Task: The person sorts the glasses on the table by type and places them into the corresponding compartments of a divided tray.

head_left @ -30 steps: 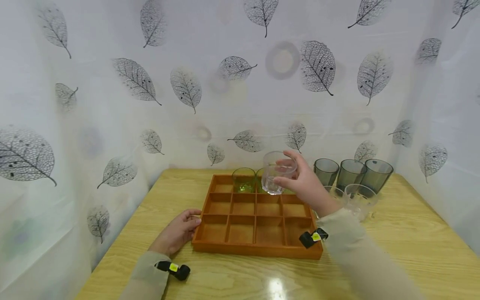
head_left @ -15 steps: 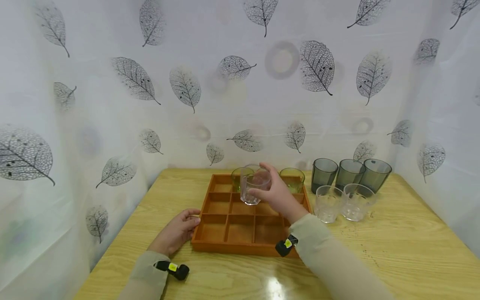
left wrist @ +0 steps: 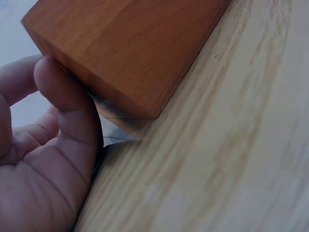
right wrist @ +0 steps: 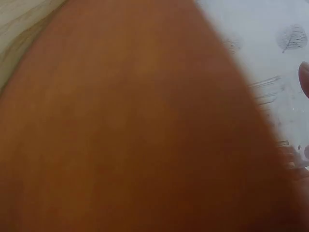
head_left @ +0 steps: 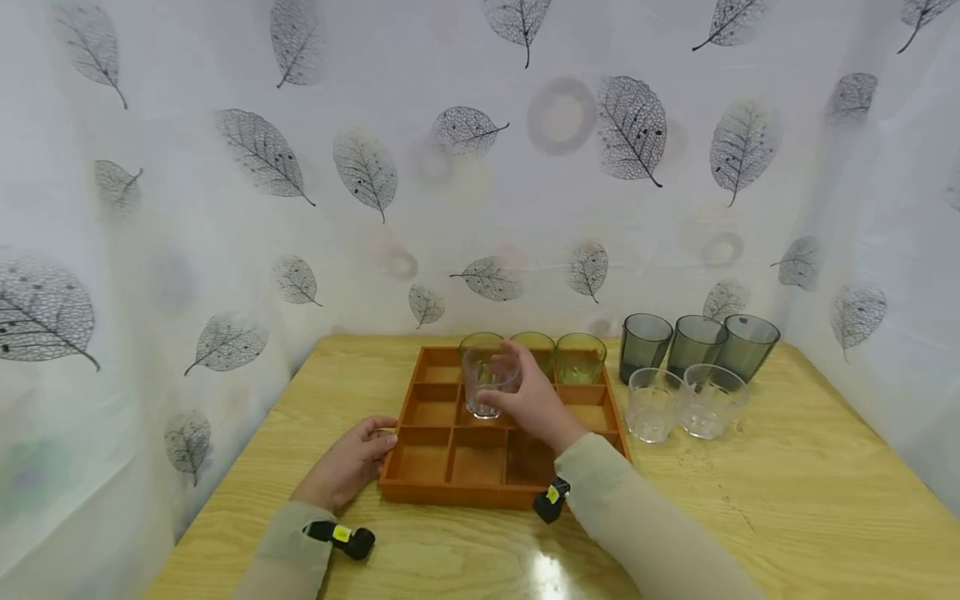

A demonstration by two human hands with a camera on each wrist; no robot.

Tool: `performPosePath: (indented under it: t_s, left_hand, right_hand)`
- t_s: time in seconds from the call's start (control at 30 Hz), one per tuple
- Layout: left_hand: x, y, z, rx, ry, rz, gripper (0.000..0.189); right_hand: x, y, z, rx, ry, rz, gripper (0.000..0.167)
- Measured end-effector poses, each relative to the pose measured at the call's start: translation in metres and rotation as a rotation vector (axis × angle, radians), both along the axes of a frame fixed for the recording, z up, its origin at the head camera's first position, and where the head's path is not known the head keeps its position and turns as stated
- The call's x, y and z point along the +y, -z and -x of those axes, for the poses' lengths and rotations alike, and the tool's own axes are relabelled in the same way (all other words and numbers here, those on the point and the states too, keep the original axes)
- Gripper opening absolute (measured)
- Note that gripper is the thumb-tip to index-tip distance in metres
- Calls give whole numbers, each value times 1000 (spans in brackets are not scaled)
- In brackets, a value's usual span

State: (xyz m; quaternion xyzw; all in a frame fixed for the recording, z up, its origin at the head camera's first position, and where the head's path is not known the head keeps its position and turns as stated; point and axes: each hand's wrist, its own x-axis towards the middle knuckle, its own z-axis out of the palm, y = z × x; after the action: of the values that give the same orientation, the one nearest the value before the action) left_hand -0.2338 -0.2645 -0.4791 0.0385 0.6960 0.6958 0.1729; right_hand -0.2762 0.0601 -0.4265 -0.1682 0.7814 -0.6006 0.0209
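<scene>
- the left wrist view shows the thumb of the left hand [head_left: 347,463] against the edge of the wooden tray [head_left: 450,494], a contact hard to read in the head view; this grip stands apart, with a gap between thumb and forefinger.
- the right wrist view is mostly the tray's blurred brown wall; the head view shows the right hand [head_left: 534,405], its grip clamped round a clear glass [head_left: 478,385].
- that glass is colourless, round-rimmed and upright, at the tray's middle row, second compartment from the left; i cannot tell whether it rests on the bottom.
- green glasses [head_left: 580,362] stand in the tray's back row; grey glasses [head_left: 696,348] and two more clear glasses [head_left: 651,410] stand to its right.
- the bench [head_left: 810,517] under the tray is yellowish wood grain; behind the tray hangs a white sheet [head_left: 540,200] printed with dark leaves.
</scene>
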Motion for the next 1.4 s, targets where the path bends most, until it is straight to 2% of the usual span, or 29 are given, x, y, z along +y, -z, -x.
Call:
performPosePath:
  t_s: [0.37, 0.77, 1.17, 1.4]
  left_hand:
    - [-1, -2, 0, -6, -1, 4, 51]
    - [-1, 0, 0, 9, -5, -8, 43]
    - [0, 2, 1, 5, -4, -8, 41]
    - [-1, 2, 1, 10, -1, -17, 43]
  right_hand:
    - [-3, 12, 1, -55, -12, -159, 93]
    - [-4, 13, 2, -3, -21, -293, 92]
    - [-2, 13, 2, 9, -31, -270, 89]
    - [1, 10, -3, 0, -31, -239, 90]
